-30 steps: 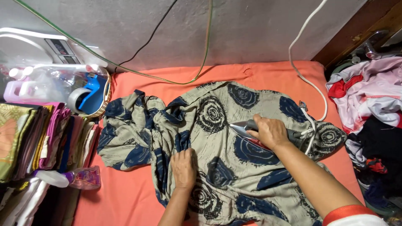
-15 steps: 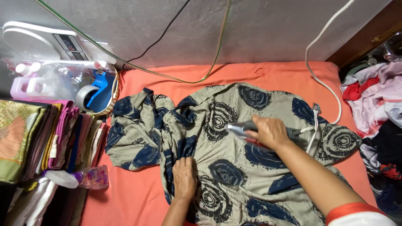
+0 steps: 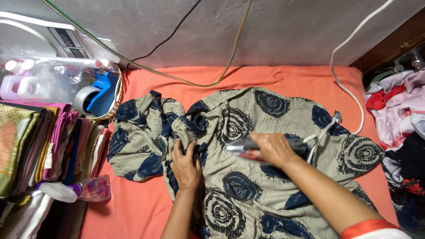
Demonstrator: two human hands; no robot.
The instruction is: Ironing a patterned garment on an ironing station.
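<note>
Ironing a patterned dress on the orange board

The right hand (image 3: pixel 271 148) is gripping the iron (image 3: pixel 241 146) on the dress (image 3: pixel 248 177); the left hand (image 3: pixel 186 166), fingers spread, is pressing the cloth flat so it is not sliding.

- Beige garment (image 3: pixel 248 177) printed with dark navy rose swirls and solid navy patches.
- Salmon-orange ironing cloth (image 3: pixel 287 77) beneath it.
- Silver-grey iron (image 3: pixel 241 146) with a dark handle and a white cord (image 3: pixel 349 95).
- Grey mottled wall (image 3: pixel 265 31), crossed by green and black cables.
- Folded fabrics (image 3: pixel 48 146) in olive, magenta, purple, pink and navy.
- Clear spray bottle (image 3: pixel 84 189) with pink tint and white top.
- Blue and white plastic container (image 3: pixel 95 95) in a gold-rimmed basket.
- Orange-red sleeve (image 3: pixel 372 228) edged white.
- Pile of red, white and black clothes (image 3: pixel 400 128).
</note>
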